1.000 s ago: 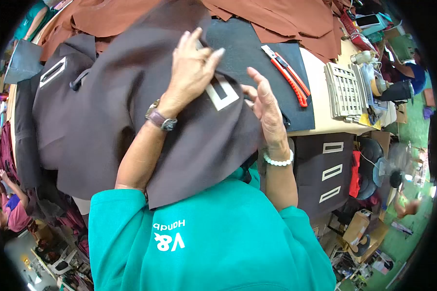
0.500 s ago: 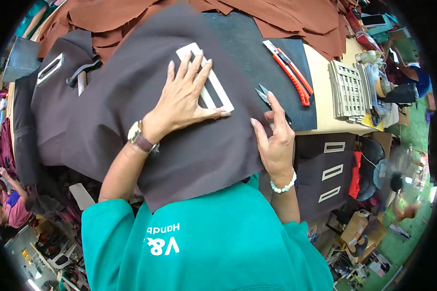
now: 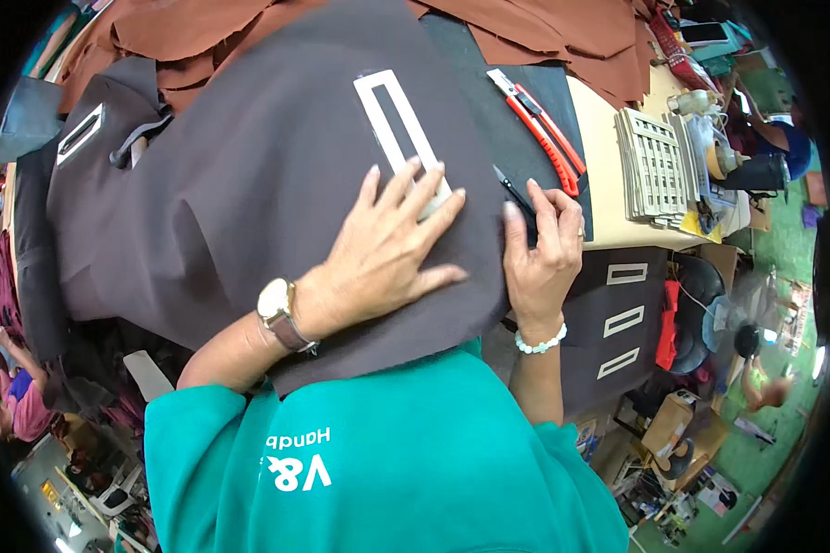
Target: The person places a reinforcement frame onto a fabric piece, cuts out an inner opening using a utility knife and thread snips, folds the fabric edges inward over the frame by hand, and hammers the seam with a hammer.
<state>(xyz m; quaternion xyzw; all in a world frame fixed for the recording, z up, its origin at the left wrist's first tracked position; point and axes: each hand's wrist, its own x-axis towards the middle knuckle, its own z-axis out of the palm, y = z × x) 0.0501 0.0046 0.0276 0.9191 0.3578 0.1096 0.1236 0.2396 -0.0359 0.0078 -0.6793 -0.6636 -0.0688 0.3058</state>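
A sheet of dark brown leather-like material spreads under my left hand. That hand lies flat with fingers apart, fingertips over the lower end of a white rectangular frame with a long slot. At the sheet's right edge is my right hand, fingers curled around small thread snips. The snips' blades look closed and point up-left; their handles are partly hidden by the fingers. A red utility knife lies on the dark mat just beyond.
Rust-brown sheets cover the table's far side. A hammer and another framed slot are at left. Stacked pale frames stand right. A dark panel with several pale frames hangs below the table edge. Other people are nearby.
My left hand has slid down and right along the white frame, uncovering its upper part. The snips' blades have come together, and my right hand's fingers have curled in around them.
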